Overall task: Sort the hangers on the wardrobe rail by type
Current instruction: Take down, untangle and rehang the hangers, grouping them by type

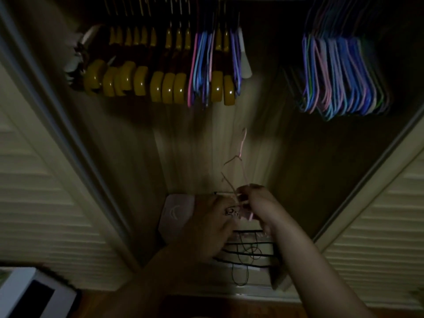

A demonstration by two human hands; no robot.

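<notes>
Low in the dim wardrobe, both my hands hold a thin pink wire hanger (238,161), its hook pointing up. My left hand (213,223) grips its lower part from the left and my right hand (257,203) pinches it from the right. Overhead, several yellow wooden hangers (142,81) hang on the left of the rail. A few thin coloured hangers (202,70) sit mixed among them, with two more wooden hangers (222,88) further right. A separate bunch of thin coloured hangers (341,76) hangs at the right.
Louvred doors stand open at the left (46,191) and right (378,237). A pale box (176,214) and a striped item with black cords (247,251) lie on the wardrobe floor under my hands. A white object (29,292) sits at the bottom left.
</notes>
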